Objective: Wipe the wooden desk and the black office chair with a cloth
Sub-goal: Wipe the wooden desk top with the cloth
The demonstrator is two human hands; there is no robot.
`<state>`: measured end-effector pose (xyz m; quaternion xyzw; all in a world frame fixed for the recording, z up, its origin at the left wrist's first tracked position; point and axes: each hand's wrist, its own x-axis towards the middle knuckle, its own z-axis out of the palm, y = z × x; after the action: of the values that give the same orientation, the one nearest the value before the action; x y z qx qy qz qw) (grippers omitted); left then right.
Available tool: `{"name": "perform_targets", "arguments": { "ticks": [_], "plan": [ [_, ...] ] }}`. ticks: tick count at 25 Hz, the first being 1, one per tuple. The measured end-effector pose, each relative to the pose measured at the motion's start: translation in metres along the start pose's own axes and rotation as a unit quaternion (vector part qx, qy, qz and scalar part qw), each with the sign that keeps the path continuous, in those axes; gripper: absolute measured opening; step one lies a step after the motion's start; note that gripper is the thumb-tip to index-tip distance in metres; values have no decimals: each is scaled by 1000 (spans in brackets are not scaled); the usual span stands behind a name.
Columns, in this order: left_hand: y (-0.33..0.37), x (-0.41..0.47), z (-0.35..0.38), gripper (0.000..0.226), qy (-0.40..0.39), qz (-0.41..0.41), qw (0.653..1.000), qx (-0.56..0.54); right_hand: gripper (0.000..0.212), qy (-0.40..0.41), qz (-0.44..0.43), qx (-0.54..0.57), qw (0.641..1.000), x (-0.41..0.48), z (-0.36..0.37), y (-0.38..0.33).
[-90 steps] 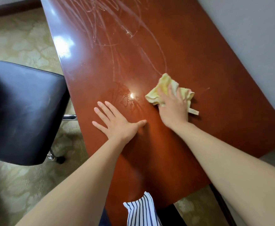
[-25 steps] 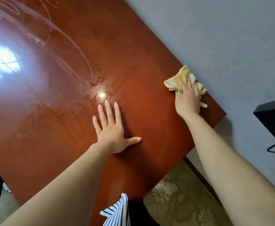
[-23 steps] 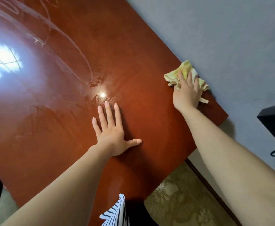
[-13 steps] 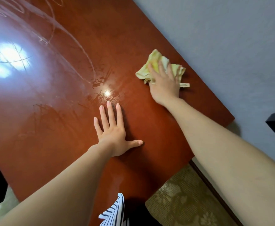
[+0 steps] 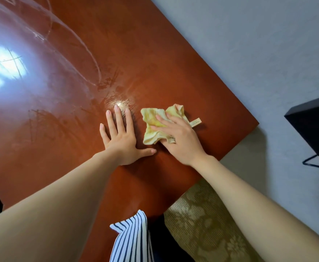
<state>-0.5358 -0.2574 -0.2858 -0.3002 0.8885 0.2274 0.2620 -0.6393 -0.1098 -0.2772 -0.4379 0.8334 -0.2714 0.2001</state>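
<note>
Right hand (image 5: 179, 142), fingers straight, presses the crumpled cloth (image 5: 153, 127), its label tab pointing rightward; left hand (image 5: 120, 138) lies splayed on the desk (image 5: 154, 63) alongside.

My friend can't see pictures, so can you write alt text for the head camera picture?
A person's right hand presses a crumpled yellow cloth onto a shiny reddish wooden desk, while the left hand lies flat beside it. Pale streaks mark the desk farther away, and a grey wall runs along its right.
</note>
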Motion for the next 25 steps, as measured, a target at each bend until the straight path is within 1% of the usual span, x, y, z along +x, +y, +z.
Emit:
{"name": "perform_targets", "arguments": {
  "ticks": [4, 6, 8, 10, 12, 14, 16, 17, 19, 22, 24, 25],
  "plan": [
    [-2, 1, 7, 133, 31, 27, 999, -21, 38, 2, 27, 23, 999, -38, 11, -9],
    [-4, -3, 9, 127, 55, 52, 996, -51, 38, 2, 42, 22, 999, -50, 18, -17],
    [-13, -9, 5, 114, 76, 95, 987, -101, 41, -3, 58, 4, 998, -57, 24, -23],
    [-33, -20, 0, 93, 107, 137, 971, -162, 44, -13, 72, -18, 997, -63, 31, -30],
    [-65, -40, 1, 78, 157, 151, 958, -185, 47, -8, 83, -31, 996, -68, 42, -42],
    [-99, -56, 5, 71, 214, 118, 950, -196, 47, 11, 106, -35, 994, -71, 51, -50],
    [-137, -66, 6, 71, 260, 54, 943, -199, 46, 35, 133, -30, 990, -69, 60, -59],
    [-158, -68, 4, 73, 271, 26, 944, -188, 46, 47, 151, -28, 987, -67, 67, -66],
    [-193, -67, -2, 79, 270, -23, 948, -167, 45, 64, 186, -34, 980, -65, 80, -79],
    [-242, -62, -18, 83, 244, -94, 952, -161, 47, 71, 231, -60, 969, -52, 109, -114],
    [-275, -59, -30, 79, 217, -107, 960, -145, 48, 81, 249, -75, 962, -35, 136, -148],
    [-288, -59, -35, 77, 197, -92, 967, -131, 48, 87, 254, -85, 960, -25, 148, -165]
  ]
}}
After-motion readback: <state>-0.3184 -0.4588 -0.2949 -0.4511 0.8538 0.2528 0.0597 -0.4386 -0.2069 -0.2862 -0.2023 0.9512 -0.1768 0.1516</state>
